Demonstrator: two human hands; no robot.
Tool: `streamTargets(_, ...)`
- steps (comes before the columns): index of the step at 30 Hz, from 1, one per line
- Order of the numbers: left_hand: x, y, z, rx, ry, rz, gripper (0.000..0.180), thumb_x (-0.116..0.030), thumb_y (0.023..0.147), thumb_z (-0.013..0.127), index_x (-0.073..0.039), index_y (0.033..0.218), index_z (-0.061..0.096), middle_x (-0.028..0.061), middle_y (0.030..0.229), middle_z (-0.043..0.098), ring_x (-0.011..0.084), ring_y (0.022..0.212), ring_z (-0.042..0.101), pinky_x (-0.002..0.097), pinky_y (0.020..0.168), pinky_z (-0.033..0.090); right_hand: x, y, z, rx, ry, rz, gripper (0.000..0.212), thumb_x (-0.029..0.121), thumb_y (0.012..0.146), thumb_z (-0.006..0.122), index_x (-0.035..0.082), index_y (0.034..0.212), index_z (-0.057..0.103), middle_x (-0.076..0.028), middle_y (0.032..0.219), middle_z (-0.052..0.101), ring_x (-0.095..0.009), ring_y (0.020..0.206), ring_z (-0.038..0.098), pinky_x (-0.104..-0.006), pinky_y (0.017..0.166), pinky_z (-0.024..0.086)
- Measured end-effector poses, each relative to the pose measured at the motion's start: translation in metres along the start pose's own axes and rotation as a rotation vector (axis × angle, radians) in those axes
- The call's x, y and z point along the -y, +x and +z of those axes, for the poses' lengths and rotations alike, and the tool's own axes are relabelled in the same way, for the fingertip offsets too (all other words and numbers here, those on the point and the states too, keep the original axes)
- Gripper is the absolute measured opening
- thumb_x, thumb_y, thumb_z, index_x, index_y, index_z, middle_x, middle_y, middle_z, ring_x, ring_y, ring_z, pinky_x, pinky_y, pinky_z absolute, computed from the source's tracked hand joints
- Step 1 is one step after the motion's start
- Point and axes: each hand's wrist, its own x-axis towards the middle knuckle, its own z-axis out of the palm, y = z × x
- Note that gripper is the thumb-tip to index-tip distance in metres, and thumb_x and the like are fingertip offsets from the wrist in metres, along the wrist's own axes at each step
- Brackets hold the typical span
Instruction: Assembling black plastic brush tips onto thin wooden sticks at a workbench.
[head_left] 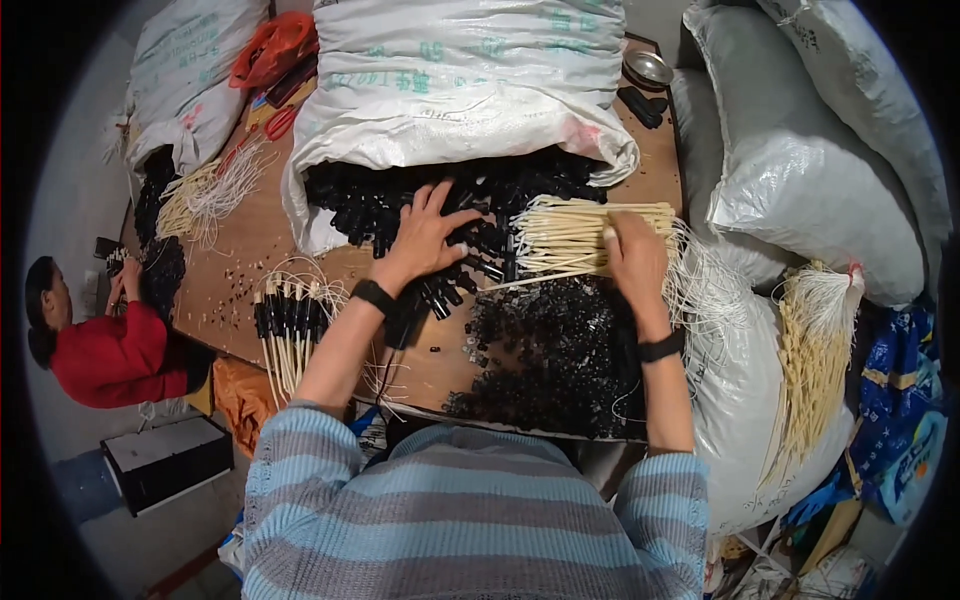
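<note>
My left hand (430, 238) lies with fingers spread on a heap of black plastic tubes (355, 205) spilling from the mouth of a white woven sack (450, 120). Its fingertips touch the tubes, and I see none gripped. On the right, my right hand (637, 255) is curled over a row of pale thin sticks (565, 235) with white cords (700, 280) trailing off their right ends. Its fingertips are partly hidden. Short black tubes stand against the left ends of the sticks. Below them spreads a layer of small black rings (545, 350).
Left of my forearm lies a bundle of sticks with black tubes (290, 325). Stuffed grey sacks (800, 150) stand at right, with a hanging bundle of corded sticks (810, 370). A person in a red top (120, 345) works at far left. Red scissors (280, 123) lie farther back.
</note>
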Motion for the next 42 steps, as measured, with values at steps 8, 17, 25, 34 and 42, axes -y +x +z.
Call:
streamTargets(8,-0.103,-0.029,0.026,-0.13,-0.268,0.308,0.046,-0.004,0.058,0.073,-0.017,0.102,0.066,-0.0041,0.107,0.061,0.0203,0.106,0.053,0.0401,0.089,0.034,-0.047,0.033,0.007,0.246,-0.35,-0.064,0.039,0.042,0.093,0.047,0.013,0.105,0.069,-0.011,0.101,0.069,-0.031,0.101,0.058,-0.0468,0.094,0.032)
streamTargets(17,-0.082,0.003,0.046,-0.083,-0.47,0.38,0.036,0.011,0.064,0.061,-0.003,0.097,0.069,0.0094,0.105,0.068,0.0303,0.104,0.059,0.0414,0.095,0.045,0.01,-0.031,-0.021,0.348,-0.424,0.09,0.047,0.045,0.094,0.045,0.005,0.087,0.07,-0.017,0.075,0.068,-0.034,0.075,0.064,-0.0472,0.089,0.038)
streamTargets(25,-0.089,-0.042,0.013,-0.204,-0.674,0.09,0.046,0.015,0.063,0.06,-0.007,0.103,0.07,0.0061,0.107,0.068,0.0252,0.1,0.063,0.0334,0.082,0.051,0.042,-0.072,-0.049,0.016,-0.106,-0.073,0.024,0.015,0.079,0.07,0.009,0.103,0.068,-0.008,0.093,0.066,-0.029,0.084,0.059,-0.0396,0.084,0.04)
streamTargets(34,-0.046,-0.121,-0.001,-0.33,-0.546,-0.192,0.039,0.009,0.073,0.063,-0.007,0.107,0.069,0.0091,0.11,0.067,0.0226,0.098,0.064,0.0309,0.08,0.051,0.039,-0.087,-0.016,0.098,-0.214,-0.045,0.012,0.003,0.072,0.068,0.007,0.083,0.066,-0.007,0.08,0.057,-0.026,0.08,0.057,-0.0383,0.071,0.038)
streamTargets(42,-0.055,-0.171,-0.008,-0.337,-0.135,-0.274,0.041,0.005,0.064,0.066,-0.009,0.102,0.069,0.0085,0.115,0.063,0.0314,0.105,0.057,0.0392,0.091,0.047,0.072,-0.081,-0.03,0.199,-0.015,-0.109,0.012,0.009,0.082,0.067,0.006,0.092,0.06,-0.014,0.069,0.062,-0.034,0.062,0.058,-0.0414,0.058,0.045)
